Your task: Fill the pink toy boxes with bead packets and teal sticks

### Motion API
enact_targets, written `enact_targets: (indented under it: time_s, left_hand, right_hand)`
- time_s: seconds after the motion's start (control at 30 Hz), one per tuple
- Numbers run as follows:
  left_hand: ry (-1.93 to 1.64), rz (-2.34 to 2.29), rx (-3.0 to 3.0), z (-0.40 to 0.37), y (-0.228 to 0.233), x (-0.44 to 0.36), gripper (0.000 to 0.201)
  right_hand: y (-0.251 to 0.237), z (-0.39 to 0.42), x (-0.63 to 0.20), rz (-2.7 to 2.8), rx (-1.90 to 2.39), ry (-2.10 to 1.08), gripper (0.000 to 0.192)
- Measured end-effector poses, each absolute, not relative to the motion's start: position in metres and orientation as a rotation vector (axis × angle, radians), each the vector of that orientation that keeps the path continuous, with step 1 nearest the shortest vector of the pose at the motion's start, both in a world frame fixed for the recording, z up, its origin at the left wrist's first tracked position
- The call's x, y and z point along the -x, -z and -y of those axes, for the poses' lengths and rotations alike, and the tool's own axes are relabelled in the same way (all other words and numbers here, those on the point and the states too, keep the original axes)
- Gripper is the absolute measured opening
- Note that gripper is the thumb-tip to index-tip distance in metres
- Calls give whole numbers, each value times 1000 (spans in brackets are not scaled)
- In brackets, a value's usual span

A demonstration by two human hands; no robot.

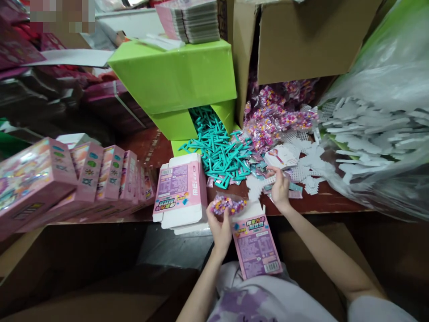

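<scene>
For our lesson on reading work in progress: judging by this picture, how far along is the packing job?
Done: a row of closed pink boxes stands at the left. In hand: the left hand holds a bag of beads at the mouth of an open pink box, while the right hand reaches among white grid pieces. Left: a stack of flat box blanks, a pile of teal tools and more bead bags.

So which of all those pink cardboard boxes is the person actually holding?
The open pink cardboard box over the lap, gripped by the left hand together with a clear bead packet; the other boxes lie on the table.
</scene>
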State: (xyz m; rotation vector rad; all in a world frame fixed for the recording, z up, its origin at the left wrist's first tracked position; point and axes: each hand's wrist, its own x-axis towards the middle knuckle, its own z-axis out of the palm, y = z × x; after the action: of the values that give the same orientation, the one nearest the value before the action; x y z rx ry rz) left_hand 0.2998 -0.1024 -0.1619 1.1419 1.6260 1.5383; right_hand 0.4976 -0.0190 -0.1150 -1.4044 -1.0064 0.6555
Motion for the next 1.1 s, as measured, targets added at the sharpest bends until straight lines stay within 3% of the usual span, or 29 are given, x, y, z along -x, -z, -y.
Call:
enact_targets:
  time_s: [0.17, 0.4, 0.5, 0.63, 0.77, 0.97, 1.1]
  left_hand:
    - [-1531, -1684, -1162, 110, 170, -299, 60]
    - [-2033, -1863, -828, 103, 143, -293, 65]
    - [-1992, -1799, -801, 101, 139, -292, 61]
    - [-1783, -1702, -921, 100, 149, -299, 59]
    - [-1512, -1538, -1294, 92, 169, -309, 60]
    - [-1357, -1220, -1536, 70, 171, -333, 46]
    - [-1324, -1202, -1563, 64, 160, -344, 44]
  right_hand:
    - [139, 35, -515, 865, 1326, -738, 45]
    - [161, 51, -545, 1238, 1302, -989, 44]
    - [158, 52, -553, 1460, 1305, -1206, 41]
    - [148, 48, -547, 1773, 1409, -1345, 23]
    - [155, 56, -531, 1840, 1496, -1212, 17]
    - [184, 88, -524, 1586, 1557, -509, 16]
    - [194, 95, -520, 1355, 1514, -458, 12]
